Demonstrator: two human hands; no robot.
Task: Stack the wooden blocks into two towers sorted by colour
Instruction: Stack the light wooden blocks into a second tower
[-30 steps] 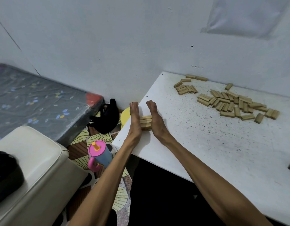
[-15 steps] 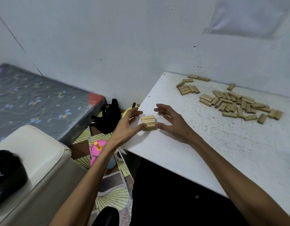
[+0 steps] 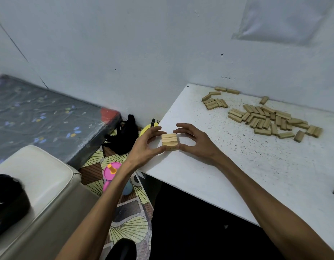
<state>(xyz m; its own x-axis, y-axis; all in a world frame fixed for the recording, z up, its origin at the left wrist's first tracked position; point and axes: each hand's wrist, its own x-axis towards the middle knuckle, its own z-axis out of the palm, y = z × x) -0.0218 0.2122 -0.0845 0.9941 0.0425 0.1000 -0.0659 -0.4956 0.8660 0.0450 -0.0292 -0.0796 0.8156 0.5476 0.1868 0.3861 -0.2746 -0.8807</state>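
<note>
1. Nearest, at 8 o'clock in the view, is a cream padded seat [image 3: 40, 177]. A dark object [image 3: 6, 201] lies on it, but I cannot tell what it is.
2. A cup with a pink lid [image 3: 112, 170] stands on the patterned floor, at 8 o'clock from the stack.
3. A white table [image 3: 209, 184] with a dark-flecked top fills the right side.
4. The stack of blocks [image 3: 169, 140] sits near the table's left edge. Three pale blocks lie side by side on top, with at least one layer beneath.
5. The left hand [image 3: 143, 147] grips the stack from 9 o'clock, thumb at the near corner and forefinger at the far corner.
6. The right hand [image 3: 199, 144] grips it from 3 o'clock the same way. The hands are apart, with the stack clamped between them.
7. A heap of loose blocks [image 3: 275, 121] in a duller tan lies well apart at 2 o'clock from the stack. A smaller cluster [image 3: 215, 102] lies at 1 o'clock.
8. A black bag [image 3: 125, 136] lies on the floor at 9 o'clock from the stack, with a flower-print mattress [image 3: 42, 119] beyond it.
9. Farthest is the pale wall [image 3: 143, 53], with a sheet [image 3: 284, 17] stuck on it at 1 o'clock in the view.
</note>
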